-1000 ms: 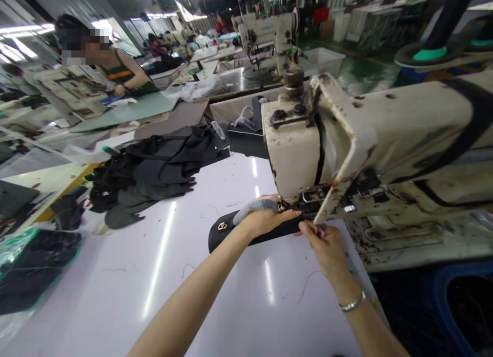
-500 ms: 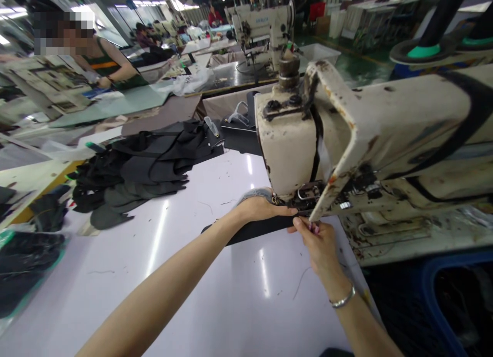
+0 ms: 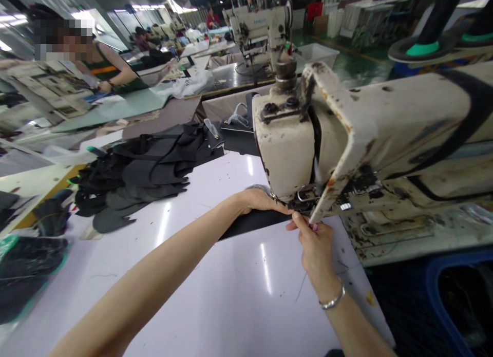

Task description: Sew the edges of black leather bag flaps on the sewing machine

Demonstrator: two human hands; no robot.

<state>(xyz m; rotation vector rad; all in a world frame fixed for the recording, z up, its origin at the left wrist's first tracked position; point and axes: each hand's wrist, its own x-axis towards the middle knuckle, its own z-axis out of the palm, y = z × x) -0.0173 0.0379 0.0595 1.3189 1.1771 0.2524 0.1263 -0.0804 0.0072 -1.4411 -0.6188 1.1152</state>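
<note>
A flat black bag panel [image 3: 254, 223] lies on the white table under the head of a worn cream sewing machine [image 3: 287, 156]. A handle wrapped in clear plastic [image 3: 257, 187] shows behind my left wrist, with a gold-coloured ring near the machine. My left hand [image 3: 262, 200] rests over the panel and grips it, its fingertips close to the presser foot [image 3: 306, 195]. My right hand [image 3: 316, 241] pinches the panel's near edge beside the left fingertips. Something small and pink [image 3: 315, 227] shows in the right hand; its kind is unclear. The needle is hidden.
A heap of dark cut pieces [image 3: 142, 167] lies at left on the table [image 3: 215, 290]. Behind the machine head are more black panels [image 3: 239, 138]. A plastic-wrapped dark bundle [image 3: 31, 275] sits at far left, a blue bin [image 3: 439, 280] at lower right. A co-worker [image 3: 108, 64] sits across.
The panel and my left hand have shifted slightly toward the machine, so less of the panel shows at its left end. My right hand has moved slightly left. Both keep their grip.
</note>
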